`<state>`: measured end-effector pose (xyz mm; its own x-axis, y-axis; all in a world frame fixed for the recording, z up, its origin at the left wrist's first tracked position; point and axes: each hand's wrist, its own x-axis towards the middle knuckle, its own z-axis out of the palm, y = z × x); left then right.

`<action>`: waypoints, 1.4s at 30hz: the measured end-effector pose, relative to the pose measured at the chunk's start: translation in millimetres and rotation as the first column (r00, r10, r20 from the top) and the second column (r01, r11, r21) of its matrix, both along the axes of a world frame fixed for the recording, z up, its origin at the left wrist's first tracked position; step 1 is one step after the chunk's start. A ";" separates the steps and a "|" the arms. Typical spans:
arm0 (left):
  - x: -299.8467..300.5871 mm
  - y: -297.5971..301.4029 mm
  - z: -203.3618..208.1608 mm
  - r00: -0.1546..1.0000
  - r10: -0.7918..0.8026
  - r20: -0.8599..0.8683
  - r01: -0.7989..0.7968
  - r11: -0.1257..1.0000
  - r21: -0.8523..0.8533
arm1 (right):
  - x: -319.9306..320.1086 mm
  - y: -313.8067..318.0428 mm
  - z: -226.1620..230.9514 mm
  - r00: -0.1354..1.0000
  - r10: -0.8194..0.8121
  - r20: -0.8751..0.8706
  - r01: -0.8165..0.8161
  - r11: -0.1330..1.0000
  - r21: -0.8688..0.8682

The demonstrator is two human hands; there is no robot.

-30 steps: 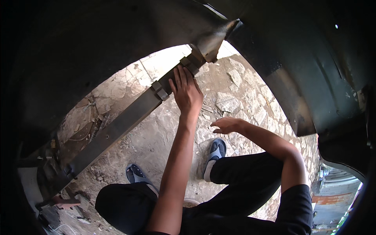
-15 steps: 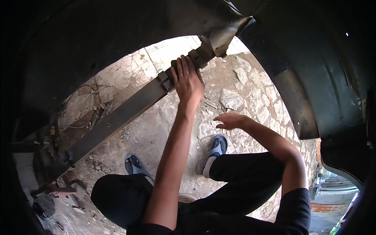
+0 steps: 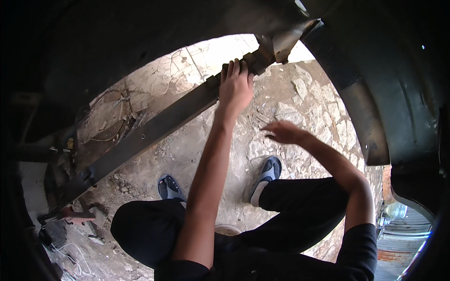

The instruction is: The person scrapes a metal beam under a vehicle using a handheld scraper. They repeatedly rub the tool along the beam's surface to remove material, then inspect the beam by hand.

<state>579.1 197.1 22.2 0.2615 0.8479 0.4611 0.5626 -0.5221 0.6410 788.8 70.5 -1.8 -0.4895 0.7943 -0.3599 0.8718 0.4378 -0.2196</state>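
Observation:
A long dark metal beam (image 3: 159, 124) slants from the lower left up to a bent metal bracket (image 3: 286, 43) at the upper right. Near its upper end, my left hand (image 3: 236, 91) lies over a blocky fitting, its fingers side by side and bent over the far edge. The fingertips are partly lost in shadow. My right hand (image 3: 285, 132) hangs in the air below the beam, holding nothing, with its thumb apart from the loosely stretched fingers.
Dark curved metal panels (image 3: 370, 70) arch overhead and down the right. Below lies rough, stony ground (image 3: 215, 154), where my sandaled feet rest. A reddish piece (image 3: 77, 216) and a white cable (image 3: 82, 257) are at lower left. Corrugated sheeting (image 3: 403, 239) shows at lower right.
The view has shifted slightly, so the beam and panels sit further right. My left hand stays on the beam, its fingers more bent over it. My right hand remains raised and free.

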 end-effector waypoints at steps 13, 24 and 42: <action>-107.5 31.7 103.9 0.840 -0.537 0.080 0.533 0.787 -0.311 | -96.4 67.1 104.5 0.753 -0.122 -0.646 0.399 0.866 0.302; -148.1 85.7 40.0 0.707 -0.520 -0.479 0.213 0.803 -0.557 | -82.6 74.8 88.7 0.923 -0.107 -0.370 0.340 0.679 0.651; -222.4 104.8 18.3 0.369 -0.424 -0.827 -0.174 0.842 -0.510 | -155.7 70.7 52.8 0.966 -0.057 0.254 -0.113 0.787 0.607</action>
<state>356.7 301.9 40.5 0.3701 0.7564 -0.5393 0.8836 -0.4659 -0.0471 633.1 141.2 51.0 -0.4783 0.8739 0.0869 0.8437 0.4298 0.3217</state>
